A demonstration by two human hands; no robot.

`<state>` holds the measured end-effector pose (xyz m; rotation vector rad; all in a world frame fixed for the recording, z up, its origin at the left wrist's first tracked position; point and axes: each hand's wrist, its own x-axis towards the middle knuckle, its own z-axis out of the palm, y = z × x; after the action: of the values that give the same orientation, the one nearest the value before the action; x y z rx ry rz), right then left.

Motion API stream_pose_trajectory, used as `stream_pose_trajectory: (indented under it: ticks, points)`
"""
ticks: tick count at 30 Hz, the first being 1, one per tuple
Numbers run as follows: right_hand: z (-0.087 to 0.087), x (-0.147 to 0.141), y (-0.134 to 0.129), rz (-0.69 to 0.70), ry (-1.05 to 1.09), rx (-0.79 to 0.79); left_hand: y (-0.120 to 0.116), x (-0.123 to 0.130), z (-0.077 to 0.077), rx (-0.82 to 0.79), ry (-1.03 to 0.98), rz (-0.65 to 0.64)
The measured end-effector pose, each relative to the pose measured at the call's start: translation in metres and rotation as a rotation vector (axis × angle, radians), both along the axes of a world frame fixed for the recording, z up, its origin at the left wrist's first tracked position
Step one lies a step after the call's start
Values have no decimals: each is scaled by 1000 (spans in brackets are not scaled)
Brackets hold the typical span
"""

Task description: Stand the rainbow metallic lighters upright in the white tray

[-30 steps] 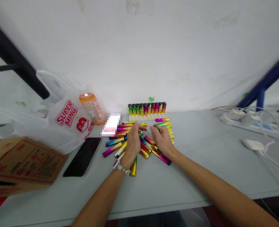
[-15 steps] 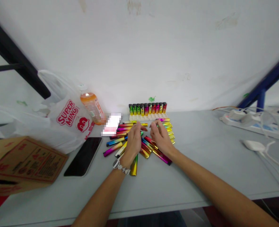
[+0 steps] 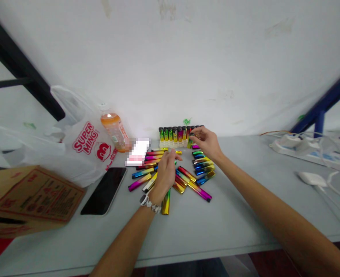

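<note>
My right hand (image 3: 207,143) pinches a small green lighter (image 3: 190,143) with a black top. It is held upright in front of the right part of a row of shiny coloured lighters (image 3: 170,134), which stand in a pale rack (image 3: 170,144). Over the loose lighters (image 3: 184,177) lying on the table, my left hand (image 3: 166,169) is open, with its index finger stretched to the right. Some of its fingers are hidden from me, and I see nothing held in it. Below my right hand lies a column of several lighters (image 3: 204,169) with blue, green and gold colours.
At left are a cardboard box (image 3: 40,200), a white plastic bag (image 3: 72,154), a bottle of orange drink (image 3: 115,130) and a black phone (image 3: 104,191). A blurred-out bright screen (image 3: 137,152) stands nearby. On the right are a power strip (image 3: 302,148) and a white charger (image 3: 311,177) with cables.
My right hand has moved up and away from my left hand, over to the rack, with a green lighter in its fingers. The lighter column it covered now shows. My left hand has barely moved.
</note>
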<state>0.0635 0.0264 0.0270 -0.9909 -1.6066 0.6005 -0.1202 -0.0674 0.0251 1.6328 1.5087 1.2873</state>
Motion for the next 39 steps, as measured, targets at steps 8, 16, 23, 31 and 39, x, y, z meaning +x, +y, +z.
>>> stream_pose_trajectory:
  ticks: [8,16,23,31,39]
  points:
    - [12,-5,48,13,-217,22,2,0,-2,4,4,-21]
    - [10,-3,63,102,-244,-65,0,1,0,8,21,-20]
    - [10,1,68,-10,-486,67,1,3,-4,4,30,-31]
    - [-9,6,41,-71,-686,116,-5,8,-1,8,47,-66]
    - [-3,31,1,-165,-986,-33,-4,11,-6,77,135,-140]
